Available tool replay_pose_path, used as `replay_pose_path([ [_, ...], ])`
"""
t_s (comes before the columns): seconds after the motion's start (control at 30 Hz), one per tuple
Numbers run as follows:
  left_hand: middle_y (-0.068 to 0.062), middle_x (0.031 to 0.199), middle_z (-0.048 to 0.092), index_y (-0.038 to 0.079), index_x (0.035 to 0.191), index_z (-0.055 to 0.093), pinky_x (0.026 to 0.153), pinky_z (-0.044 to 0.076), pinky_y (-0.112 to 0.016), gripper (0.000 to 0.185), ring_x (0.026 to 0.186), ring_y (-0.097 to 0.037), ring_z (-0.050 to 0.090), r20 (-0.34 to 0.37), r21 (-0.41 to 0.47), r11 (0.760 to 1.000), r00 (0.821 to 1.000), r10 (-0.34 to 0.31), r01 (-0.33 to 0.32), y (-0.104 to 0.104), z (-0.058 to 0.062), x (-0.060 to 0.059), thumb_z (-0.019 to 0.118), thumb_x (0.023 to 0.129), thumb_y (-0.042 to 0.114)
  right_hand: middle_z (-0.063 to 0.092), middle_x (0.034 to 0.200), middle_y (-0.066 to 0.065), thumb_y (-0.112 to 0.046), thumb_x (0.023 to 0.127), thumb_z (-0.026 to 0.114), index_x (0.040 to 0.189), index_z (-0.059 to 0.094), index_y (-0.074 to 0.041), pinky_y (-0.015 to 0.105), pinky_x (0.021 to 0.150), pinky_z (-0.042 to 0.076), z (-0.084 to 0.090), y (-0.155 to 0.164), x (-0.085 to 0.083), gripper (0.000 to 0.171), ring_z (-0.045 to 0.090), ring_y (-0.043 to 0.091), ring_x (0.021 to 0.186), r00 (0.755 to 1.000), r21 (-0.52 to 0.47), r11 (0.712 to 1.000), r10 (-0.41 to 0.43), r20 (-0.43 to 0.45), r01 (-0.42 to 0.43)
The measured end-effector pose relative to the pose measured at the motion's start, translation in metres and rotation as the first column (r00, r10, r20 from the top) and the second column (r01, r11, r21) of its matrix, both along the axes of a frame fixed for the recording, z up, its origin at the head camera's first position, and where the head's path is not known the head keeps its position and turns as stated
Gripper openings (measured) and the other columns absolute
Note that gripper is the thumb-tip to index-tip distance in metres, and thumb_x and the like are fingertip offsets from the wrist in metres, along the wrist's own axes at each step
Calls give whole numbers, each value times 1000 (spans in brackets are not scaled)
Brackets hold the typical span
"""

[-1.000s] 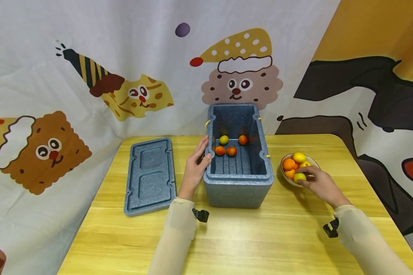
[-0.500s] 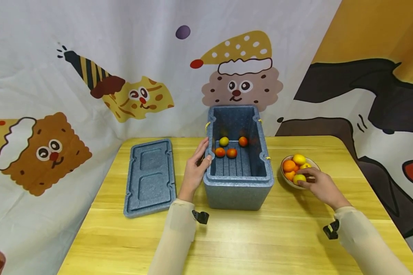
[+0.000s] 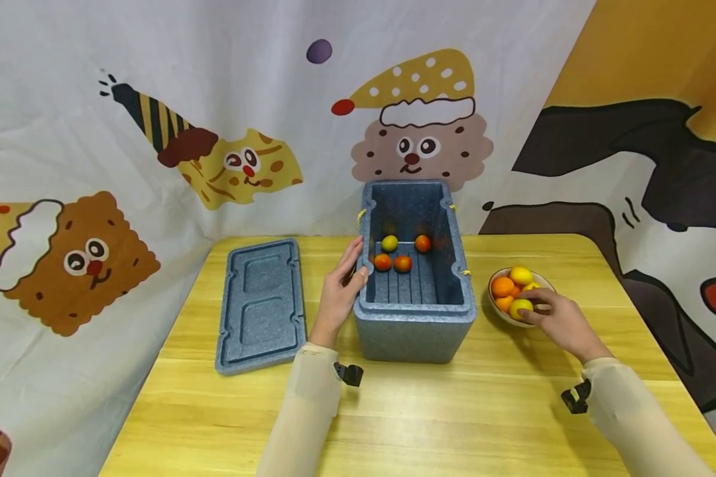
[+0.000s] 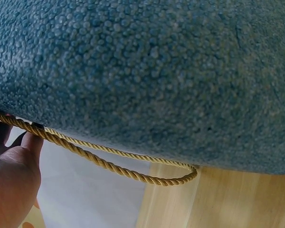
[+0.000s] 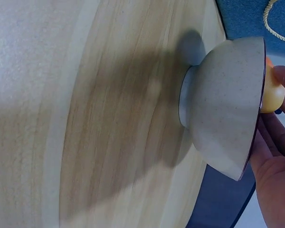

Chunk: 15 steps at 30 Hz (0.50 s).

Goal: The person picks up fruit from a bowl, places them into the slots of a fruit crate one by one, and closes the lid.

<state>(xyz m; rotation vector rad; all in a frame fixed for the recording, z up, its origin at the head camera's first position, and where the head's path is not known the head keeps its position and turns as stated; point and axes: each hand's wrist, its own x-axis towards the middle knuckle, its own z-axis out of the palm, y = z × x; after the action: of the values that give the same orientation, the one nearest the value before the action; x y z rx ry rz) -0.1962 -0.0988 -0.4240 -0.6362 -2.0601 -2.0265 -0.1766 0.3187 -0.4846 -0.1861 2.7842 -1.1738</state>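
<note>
My left hand (image 3: 338,289) rests along the left wall of the blue-grey foam box (image 3: 414,338), its thumb at the rim and its fingers fairly straight. In the left wrist view a twisted yellow rope (image 4: 109,164) runs past those fingers. To the right of the box, my right hand (image 3: 563,324) pinches a yellow lemon (image 3: 520,309) at the near side of a bowl (image 5: 228,104). Other orange and yellow fruit (image 3: 503,287) lies in that bowl. Inside the box are a yellow fruit (image 3: 389,244) and several orange-red fruits (image 3: 402,264).
The foam lid (image 3: 262,305) lies flat on the wooden table (image 3: 417,417), left of the box. A printed cartoon curtain (image 3: 310,112) hangs behind the table's back edge.
The right fingers have shifted slightly on the lemon, which remains in the bowl. The left hand stays at the box wall; the head view has moved a little.
</note>
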Motion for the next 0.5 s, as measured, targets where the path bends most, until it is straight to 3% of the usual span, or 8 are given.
replay_pose_path([
  [0.1,-27,153,30,-15,142,38,113,26,-35,49,144,-33,24,-5,2,1000,1000,-2,2,0,1,-1,53,98,0,51,133,26,-27,97,65,127,60,1,42,78,56,4,1,-1,41,55,50,113,1000,-13,1000,-16,-15,16],
  [0.33,-25,153,31,-15,142,38,113,27,-36,49,143,-33,25,-5,-11,1000,1000,5,-5,-1,0,1,52,97,-1,52,132,25,-33,97,63,131,58,0,19,75,51,17,3,-3,47,52,48,116,997,-52,997,-66,-41,64],
  [0.5,-23,153,31,-15,142,38,112,28,-36,49,144,-32,25,0,-7,1000,1000,5,-5,-1,0,1,53,97,0,54,131,21,-40,97,61,133,57,-4,51,93,44,34,-1,-11,51,47,40,121,989,-91,989,-126,-73,119],
])
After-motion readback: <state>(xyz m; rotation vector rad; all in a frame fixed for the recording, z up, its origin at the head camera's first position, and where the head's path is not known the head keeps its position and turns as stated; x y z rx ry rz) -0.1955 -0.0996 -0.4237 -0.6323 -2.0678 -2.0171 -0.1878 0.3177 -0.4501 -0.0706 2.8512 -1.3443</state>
